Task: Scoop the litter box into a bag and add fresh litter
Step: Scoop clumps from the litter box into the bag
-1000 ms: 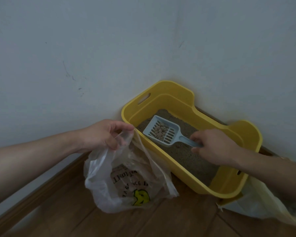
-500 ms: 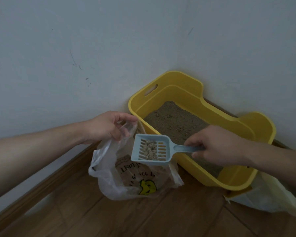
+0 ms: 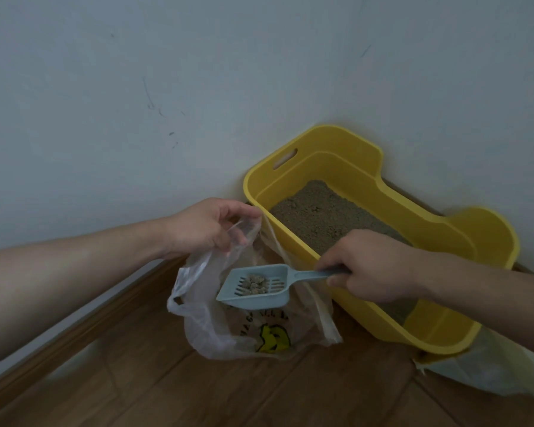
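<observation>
A yellow litter box point(image 3: 364, 158) holding grey-brown litter point(image 3: 321, 214) stands in the room corner on the wooden floor. My right hand point(image 3: 370, 266) grips the handle of a pale blue slotted scoop point(image 3: 256, 286), which carries a small heap of clumps and hovers over the mouth of a clear plastic bag point(image 3: 216, 328). The bag has a yellow print near its bottom and rests on the floor to the left of the box. My left hand point(image 3: 210, 226) pinches the bag's upper edge and holds it up.
White walls meet behind the box, with a wooden skirting board point(image 3: 74, 328) running along the left wall. Another pale plastic bag point(image 3: 490, 368) lies partly under the box's near right corner. Wooden floor point(image 3: 259, 392) spreads toward me.
The scoop with its clumps has left the litter box, passed over the box's near rim and come down over the bag's mouth. My left hand keeps holding the bag's edge.
</observation>
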A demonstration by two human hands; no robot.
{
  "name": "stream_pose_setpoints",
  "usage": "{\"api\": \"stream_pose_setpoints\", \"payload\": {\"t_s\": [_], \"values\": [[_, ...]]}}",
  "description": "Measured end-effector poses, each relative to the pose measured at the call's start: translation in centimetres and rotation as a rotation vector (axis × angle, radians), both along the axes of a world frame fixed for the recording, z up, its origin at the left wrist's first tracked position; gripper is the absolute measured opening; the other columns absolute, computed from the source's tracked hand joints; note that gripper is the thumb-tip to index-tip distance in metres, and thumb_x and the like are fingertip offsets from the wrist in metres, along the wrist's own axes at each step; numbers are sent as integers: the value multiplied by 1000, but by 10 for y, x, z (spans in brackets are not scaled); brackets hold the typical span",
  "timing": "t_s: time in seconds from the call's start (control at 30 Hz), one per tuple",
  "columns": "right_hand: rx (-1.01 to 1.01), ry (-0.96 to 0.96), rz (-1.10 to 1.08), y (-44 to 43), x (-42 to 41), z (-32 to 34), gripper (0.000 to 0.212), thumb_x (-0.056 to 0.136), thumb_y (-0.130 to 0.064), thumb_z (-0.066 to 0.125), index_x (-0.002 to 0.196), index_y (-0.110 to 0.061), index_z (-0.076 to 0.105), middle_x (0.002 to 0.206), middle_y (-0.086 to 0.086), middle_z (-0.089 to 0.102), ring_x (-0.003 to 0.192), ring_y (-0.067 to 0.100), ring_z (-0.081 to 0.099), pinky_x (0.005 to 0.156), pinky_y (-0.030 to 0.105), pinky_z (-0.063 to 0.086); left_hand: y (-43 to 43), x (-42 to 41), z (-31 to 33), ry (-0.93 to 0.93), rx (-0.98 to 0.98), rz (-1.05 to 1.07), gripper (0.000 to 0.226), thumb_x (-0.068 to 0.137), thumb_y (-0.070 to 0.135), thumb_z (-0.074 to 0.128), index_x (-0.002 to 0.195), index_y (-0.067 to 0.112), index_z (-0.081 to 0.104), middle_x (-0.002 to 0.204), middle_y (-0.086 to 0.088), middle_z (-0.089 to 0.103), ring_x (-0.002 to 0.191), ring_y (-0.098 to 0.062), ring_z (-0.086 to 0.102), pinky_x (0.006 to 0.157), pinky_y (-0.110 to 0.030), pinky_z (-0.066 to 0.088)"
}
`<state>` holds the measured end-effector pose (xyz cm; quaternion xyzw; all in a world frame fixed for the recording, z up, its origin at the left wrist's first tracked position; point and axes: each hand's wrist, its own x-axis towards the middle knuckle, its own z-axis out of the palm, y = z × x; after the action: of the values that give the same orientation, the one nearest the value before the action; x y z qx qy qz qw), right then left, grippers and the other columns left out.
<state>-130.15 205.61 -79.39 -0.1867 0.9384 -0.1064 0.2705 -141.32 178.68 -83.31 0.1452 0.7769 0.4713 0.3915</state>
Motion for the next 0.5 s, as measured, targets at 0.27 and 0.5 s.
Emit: {"api": "stream_pose_setpoints", "payload": {"t_s": [0.27, 0.5], "values": [[-84, 60, -19, -8, 1, -13, 21, 101, -26, 48, 90, -31, 65, 65, -4, 57, 58, 13, 51, 57, 36, 46, -2, 1, -2, -3, 29, 11, 80, 59, -10, 63, 117, 45, 67, 126, -14, 65, 109, -41, 64, 79, -47, 53], [-141, 61, -70, -11, 1, -14, 40, 102, -23, 45, 66, -41, 41, 60, -5, 50, 53, 10, 44, 54, 28, 37, -3, 4, -2, -17, 23, 29, 79, 55, -9, 63, 109, 49, 69, 129, -12, 64, 108, -42, 64, 77, -47, 53]]}}
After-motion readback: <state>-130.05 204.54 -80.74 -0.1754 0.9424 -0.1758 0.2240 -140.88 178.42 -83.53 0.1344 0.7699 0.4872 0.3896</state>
